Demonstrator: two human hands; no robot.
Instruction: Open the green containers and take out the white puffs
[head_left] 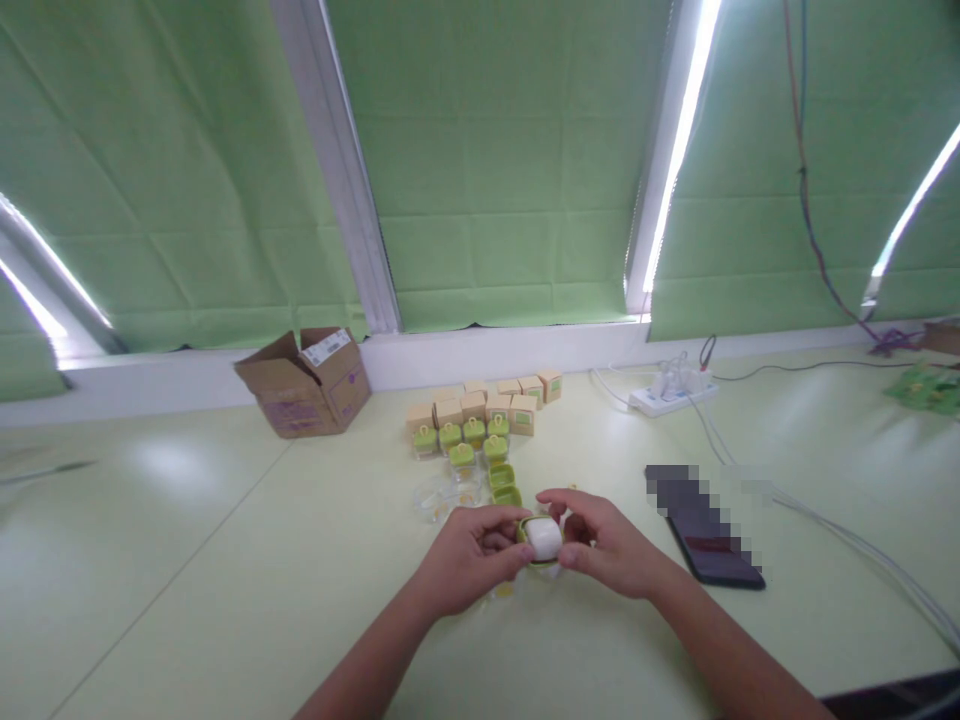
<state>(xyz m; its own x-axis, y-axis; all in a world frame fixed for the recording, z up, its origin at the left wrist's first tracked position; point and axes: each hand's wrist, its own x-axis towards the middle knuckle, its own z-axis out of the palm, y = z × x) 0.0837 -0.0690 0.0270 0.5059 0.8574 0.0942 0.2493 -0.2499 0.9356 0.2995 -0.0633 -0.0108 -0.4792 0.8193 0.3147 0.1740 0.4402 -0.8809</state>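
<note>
My left hand (469,555) and my right hand (604,545) meet over the pale green table (225,580) and together grip a small white block (543,538) set in a green rim. Just beyond the hands lie two green square lids (504,485) and clear plastic cups (442,497). Farther back stand several small clear jars with green lids (461,440), and behind them a row of small tan cartons (487,400).
An open cardboard box (306,385) sits at the back left by the wall. A dark phone (712,545) lies right of my right hand. A white power strip (670,393) with cables trails along the right side. Green curtains hang behind.
</note>
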